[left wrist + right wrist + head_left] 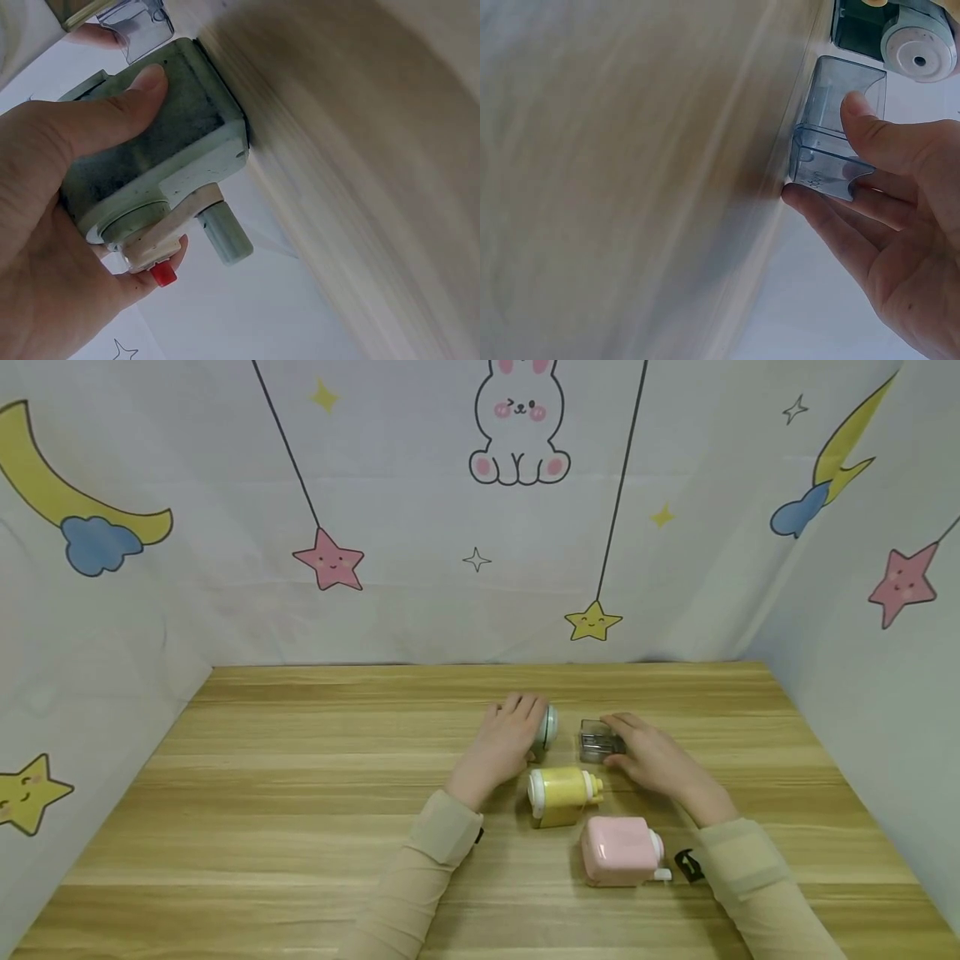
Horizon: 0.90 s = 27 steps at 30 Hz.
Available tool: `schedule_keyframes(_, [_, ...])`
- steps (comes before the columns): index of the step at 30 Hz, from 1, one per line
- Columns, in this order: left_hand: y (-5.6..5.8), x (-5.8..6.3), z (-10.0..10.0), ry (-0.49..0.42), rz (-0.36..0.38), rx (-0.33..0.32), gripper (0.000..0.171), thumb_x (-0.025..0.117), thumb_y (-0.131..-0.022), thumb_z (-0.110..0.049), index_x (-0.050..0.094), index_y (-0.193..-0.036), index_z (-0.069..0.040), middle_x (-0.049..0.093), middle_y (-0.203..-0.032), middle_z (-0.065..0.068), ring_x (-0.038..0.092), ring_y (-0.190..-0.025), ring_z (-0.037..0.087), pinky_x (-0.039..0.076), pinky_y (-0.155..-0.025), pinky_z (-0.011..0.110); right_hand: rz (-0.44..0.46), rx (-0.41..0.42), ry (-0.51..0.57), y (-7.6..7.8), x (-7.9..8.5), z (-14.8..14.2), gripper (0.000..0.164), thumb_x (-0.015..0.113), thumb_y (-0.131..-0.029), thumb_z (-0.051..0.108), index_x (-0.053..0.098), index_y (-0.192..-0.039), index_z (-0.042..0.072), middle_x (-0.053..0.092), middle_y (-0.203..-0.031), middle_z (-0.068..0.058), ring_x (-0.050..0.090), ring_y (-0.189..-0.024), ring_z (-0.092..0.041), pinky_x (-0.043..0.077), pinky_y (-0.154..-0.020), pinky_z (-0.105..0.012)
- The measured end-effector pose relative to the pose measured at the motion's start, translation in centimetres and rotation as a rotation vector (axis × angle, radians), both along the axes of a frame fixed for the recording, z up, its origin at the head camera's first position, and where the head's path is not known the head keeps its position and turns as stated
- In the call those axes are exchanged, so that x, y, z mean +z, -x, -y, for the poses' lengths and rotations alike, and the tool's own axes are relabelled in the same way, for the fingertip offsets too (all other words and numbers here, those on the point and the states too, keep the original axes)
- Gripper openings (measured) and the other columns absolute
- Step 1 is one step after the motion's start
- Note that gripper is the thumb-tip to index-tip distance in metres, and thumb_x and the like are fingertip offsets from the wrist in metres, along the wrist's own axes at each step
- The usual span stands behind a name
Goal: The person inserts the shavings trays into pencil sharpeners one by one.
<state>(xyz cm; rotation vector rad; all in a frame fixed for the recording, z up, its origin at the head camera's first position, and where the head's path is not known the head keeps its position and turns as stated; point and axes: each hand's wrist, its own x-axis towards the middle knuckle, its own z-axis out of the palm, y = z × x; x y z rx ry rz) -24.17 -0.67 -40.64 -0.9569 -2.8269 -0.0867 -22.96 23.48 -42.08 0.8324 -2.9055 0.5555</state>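
Observation:
My left hand (510, 737) grips a green crank pencil sharpener (191, 124) on the wooden table, thumb pressed along its side. The sharpener's crank handle and a small red part show in the left wrist view. Just to the right, my right hand (651, 758) holds a clear smoky plastic tray (829, 154) between thumb and fingers. The tray lies close to the table, apart from the sharpener in the head view. The sharpener's round front with a pencil hole (920, 61) shows in the right wrist view. Most of its body is hidden behind my left hand in the head view.
A yellow crank sharpener (566, 789) lies nearer than both hands, between them. Closer still is a pink sharpener (618, 850) with a white crank. A black piece (688, 865) is by my right wrist. A printed curtain (420, 610) stands behind the table (300, 760).

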Motion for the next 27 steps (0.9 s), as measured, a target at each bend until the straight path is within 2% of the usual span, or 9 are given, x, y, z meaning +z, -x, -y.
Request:
schedule_keyframes(12, [0.0,0.0,0.0,0.002,-0.021,-0.002,0.076,0.074,-0.071,-0.02,0.03,-0.132,-0.01,0.042,-0.13,0.006,0.031,-0.118,0.023,0.039,-0.095,0.044,-0.016,0.009,0.006,0.0,0.1,0.5,0.062,0.069,-0.076,0.016,0.043,-0.127,-0.007,0.05,-0.123,-0.027,0.048,-0.107,-0.038,0.043,-0.091,-0.054])
schedule_keyframes(27, [-0.1,0.2,0.0,0.01,-0.022,-0.001,0.079,0.075,-0.07,-0.022,0.029,-0.133,-0.01,0.041,-0.13,0.007,0.031,-0.119,0.024,0.038,-0.097,0.046,0.007,0.005,-0.005,0.2,0.1,1.5,0.062,0.068,-0.078,0.019,0.042,-0.129,-0.005,0.05,-0.125,-0.025,0.048,-0.108,-0.037,0.043,-0.091,-0.054])
